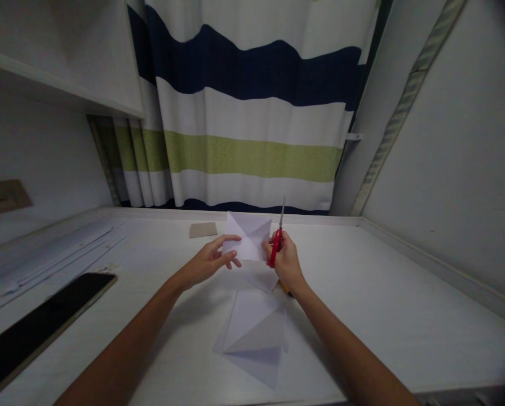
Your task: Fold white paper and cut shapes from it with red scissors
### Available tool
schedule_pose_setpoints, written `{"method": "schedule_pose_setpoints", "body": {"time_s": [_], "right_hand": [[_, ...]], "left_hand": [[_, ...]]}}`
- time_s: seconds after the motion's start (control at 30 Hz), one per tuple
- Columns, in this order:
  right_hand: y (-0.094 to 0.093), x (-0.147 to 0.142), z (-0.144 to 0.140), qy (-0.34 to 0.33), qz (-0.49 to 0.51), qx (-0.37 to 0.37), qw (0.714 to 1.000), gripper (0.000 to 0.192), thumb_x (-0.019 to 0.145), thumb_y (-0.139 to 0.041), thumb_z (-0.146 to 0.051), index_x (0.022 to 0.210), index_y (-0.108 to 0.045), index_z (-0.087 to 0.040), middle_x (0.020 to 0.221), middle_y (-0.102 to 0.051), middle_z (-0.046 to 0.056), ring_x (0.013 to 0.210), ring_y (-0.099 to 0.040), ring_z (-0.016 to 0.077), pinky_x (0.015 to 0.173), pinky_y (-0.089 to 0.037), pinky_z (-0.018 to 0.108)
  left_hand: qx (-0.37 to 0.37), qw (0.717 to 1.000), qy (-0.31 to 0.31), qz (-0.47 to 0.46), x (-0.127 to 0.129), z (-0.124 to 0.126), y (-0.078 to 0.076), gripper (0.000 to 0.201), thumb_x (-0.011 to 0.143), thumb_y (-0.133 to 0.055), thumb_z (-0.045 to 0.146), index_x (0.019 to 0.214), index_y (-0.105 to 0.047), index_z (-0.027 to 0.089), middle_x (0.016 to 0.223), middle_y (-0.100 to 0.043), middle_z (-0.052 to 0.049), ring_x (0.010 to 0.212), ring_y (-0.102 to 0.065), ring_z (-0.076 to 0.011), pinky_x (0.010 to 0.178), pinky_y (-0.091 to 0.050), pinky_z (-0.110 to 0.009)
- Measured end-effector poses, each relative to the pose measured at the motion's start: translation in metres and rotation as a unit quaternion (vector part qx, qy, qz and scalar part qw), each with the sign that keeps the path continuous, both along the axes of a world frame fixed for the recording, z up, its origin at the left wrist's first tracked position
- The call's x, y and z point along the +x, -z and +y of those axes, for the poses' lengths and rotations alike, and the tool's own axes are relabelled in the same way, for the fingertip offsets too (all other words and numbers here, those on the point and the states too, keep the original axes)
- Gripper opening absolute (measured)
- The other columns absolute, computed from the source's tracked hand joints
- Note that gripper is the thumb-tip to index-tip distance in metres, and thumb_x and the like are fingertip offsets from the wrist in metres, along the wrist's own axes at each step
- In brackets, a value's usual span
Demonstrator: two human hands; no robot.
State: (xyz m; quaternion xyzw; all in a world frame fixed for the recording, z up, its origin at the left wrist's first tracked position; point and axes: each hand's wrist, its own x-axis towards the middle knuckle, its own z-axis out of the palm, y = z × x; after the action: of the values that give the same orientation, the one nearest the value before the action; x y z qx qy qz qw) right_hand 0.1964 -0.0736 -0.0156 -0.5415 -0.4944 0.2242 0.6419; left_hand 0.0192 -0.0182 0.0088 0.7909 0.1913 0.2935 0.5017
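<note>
A creased white paper sheet (pixel 248 234) is raised above the desk, fold lines crossing near its middle. At its right edge my right hand (pixel 288 262) is closed around red-handled scissors (pixel 277 243), their blades pointing up and away. The thumb of that hand also meets the paper's edge. My left hand (pixel 212 259) is at the left side of the sheet, fingers spread in front of it; whether they touch it I cannot tell. Nearer to me, folded white paper pieces (pixel 252 327) lie on the desk.
A dark-screened phone (pixel 45 327) lies at the left of the white desk (pixel 362 316). Behind the hands is a small grey-beige card (pixel 203 230). A yellow and black object (pixel 285 288) is partly hidden beneath my right wrist. A striped curtain (pixel 252 155) hangs at the back.
</note>
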Motion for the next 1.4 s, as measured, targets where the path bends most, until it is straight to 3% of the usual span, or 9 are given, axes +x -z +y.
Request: {"method": "schedule_pose_setpoints", "body": {"time_s": [0.1,0.27,0.47,0.63,0.77,1.0,1.13,1.27,1.4], "right_hand": [[0.0,-0.007,0.0,-0.001,0.024,0.015,1.0,0.026,0.064,-0.054,-0.031,0.08,-0.037,-0.019,0.058,-0.042,-0.005,0.042,-0.04,0.0067,0.037,-0.034,0.018],[-0.002,-0.012,0.001,-0.043,0.061,0.007,0.997,0.029,0.064,-0.054,-0.04,0.073,-0.039,-0.018,0.056,-0.044,-0.006,0.034,-0.037,0.0048,0.032,-0.028,0.018],[-0.004,0.003,-0.001,0.032,-0.151,-0.11,0.982,0.033,0.066,-0.05,-0.044,0.063,-0.055,-0.012,0.054,-0.053,0.003,0.047,-0.048,0.0113,0.041,-0.033,0.021],[0.001,0.007,0.002,0.079,-0.224,-0.04,0.971,0.029,0.073,-0.043,-0.038,0.078,-0.056,-0.013,0.068,-0.058,0.006,0.06,-0.052,0.0144,0.054,-0.037,0.024],[0.002,0.005,0.004,0.028,-0.173,-0.089,0.981,0.026,0.073,-0.043,-0.038,0.081,-0.048,-0.014,0.072,-0.054,0.004,0.06,-0.05,0.0129,0.053,-0.038,0.024],[-0.006,-0.012,-0.007,-0.052,-0.136,-0.169,0.975,0.028,0.07,-0.048,-0.037,0.081,-0.033,-0.016,0.065,-0.04,-0.003,0.05,-0.037,0.0074,0.047,-0.034,0.022],[-0.009,-0.013,-0.015,-0.112,-0.134,-0.21,0.962,0.046,0.06,-0.06,-0.038,0.089,-0.033,-0.014,0.072,-0.039,-0.001,0.057,-0.038,0.0083,0.051,-0.035,0.023],[-0.011,-0.007,-0.021,-0.233,-0.091,-0.228,0.941,0.042,0.064,-0.056,-0.044,0.089,-0.04,-0.014,0.071,-0.04,-0.001,0.058,-0.036,0.0078,0.052,-0.032,0.022],[-0.009,-0.004,-0.021,-0.381,0.007,-0.252,0.889,0.043,0.068,-0.049,-0.05,0.087,-0.043,-0.012,0.064,-0.038,-0.002,0.053,-0.034,0.0061,0.047,-0.027,0.021]], "left_hand": [[-0.015,0.999,-0.011,-0.031,0.007,-0.002,0.004,0.038,0.074,-0.048,0.026,0.108,-0.04,0.013,0.069,-0.061,-0.005,0.059,-0.055,-0.0127,0.058,-0.043,-0.027],[0.004,0.99,-0.102,-0.098,0.008,0.002,0.003,0.029,0.07,-0.051,0.019,0.097,-0.044,0.013,0.056,-0.055,0.001,0.048,-0.052,-0.0098,0.048,-0.041,-0.022],[0.075,0.968,-0.208,-0.119,-0.003,0.015,-0.001,0.032,0.063,-0.055,0.017,0.092,-0.041,0.018,0.06,-0.052,0.005,0.041,-0.047,-0.0059,0.04,-0.037,-0.017],[0.107,0.954,-0.265,-0.092,-0.01,0.023,0.0,0.035,0.062,-0.054,0.021,0.095,-0.043,0.017,0.062,-0.054,0.003,0.043,-0.05,-0.0074,0.04,-0.036,-0.017],[0.108,0.946,-0.298,-0.062,-0.013,0.026,0.0,0.037,0.062,-0.054,0.024,0.096,-0.048,0.013,0.047,-0.051,0.004,0.041,-0.049,-0.0097,0.04,-0.036,-0.019],[0.092,0.948,-0.294,-0.075,-0.015,0.027,-0.002,0.042,0.061,-0.055,0.026,0.099,-0.049,0.009,0.044,-0.052,0.004,0.039,-0.046,-0.0089,0.041,-0.036,-0.019],[0.088,0.947,-0.3,-0.075,-0.017,0.028,-0.005,0.042,0.061,-0.055,0.027,0.099,-0.05,0.009,0.044,-0.051,0.003,0.039,-0.045,-0.0086,0.04,-0.034,-0.018],[0.085,0.946,-0.302,-0.079,-0.019,0.026,-0.009,0.043,0.059,-0.056,0.025,0.099,-0.05,0.009,0.044,-0.052,0.003,0.04,-0.047,-0.0095,0.039,-0.032,-0.018],[0.091,0.947,-0.302,-0.067,-0.019,0.022,-0.012,0.041,0.061,-0.055,0.025,0.098,-0.051,0.01,0.044,-0.052,0.003,0.038,-0.045,-0.0091,0.039,-0.03,-0.018]]}}
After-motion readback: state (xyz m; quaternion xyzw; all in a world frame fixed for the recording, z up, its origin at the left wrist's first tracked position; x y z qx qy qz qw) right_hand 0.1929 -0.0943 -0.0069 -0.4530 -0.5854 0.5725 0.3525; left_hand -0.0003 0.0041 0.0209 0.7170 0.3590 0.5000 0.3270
